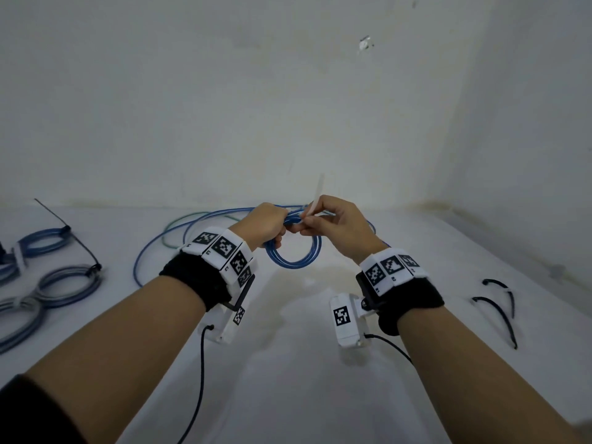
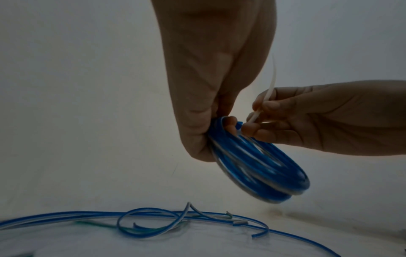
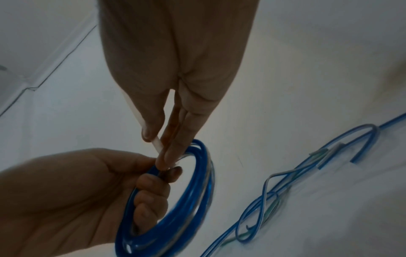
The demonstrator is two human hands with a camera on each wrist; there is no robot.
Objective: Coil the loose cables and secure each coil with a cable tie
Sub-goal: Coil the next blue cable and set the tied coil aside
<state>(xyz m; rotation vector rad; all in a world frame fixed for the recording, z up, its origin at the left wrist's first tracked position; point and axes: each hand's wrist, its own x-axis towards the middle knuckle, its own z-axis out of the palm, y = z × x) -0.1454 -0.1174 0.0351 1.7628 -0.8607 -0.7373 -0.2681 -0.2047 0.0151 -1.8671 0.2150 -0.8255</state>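
On the far left of the white table top [image 1: 288, 379] lie finished coils of blue and grey cable [image 1: 48, 283], each bound with a black cable tie whose long tail sticks out. Right of them, loose blue, white and green cables [image 1: 179, 232] sprawl across the far middle of the table in wide loops, their cut ends lying free.

Just right of these the left hand [image 1: 266, 224] is raised above the table, its fingers curled round the top of a small round coil of blue cable [image 1: 294, 257] that hangs below the fist, clear of the surface. Touching it from the right, the right hand [image 1: 336, 225] pinches a thin white plastic cable tie [image 1: 315, 197] between thumb and fingertips right at the top of the coil, beside the left fingers; the tie's free end points up and away. Whether the tie is already looped round the coil cannot be told.

Near the right edge of the table, well apart from the hands, lie two curved black cable ties [image 1: 499, 309]
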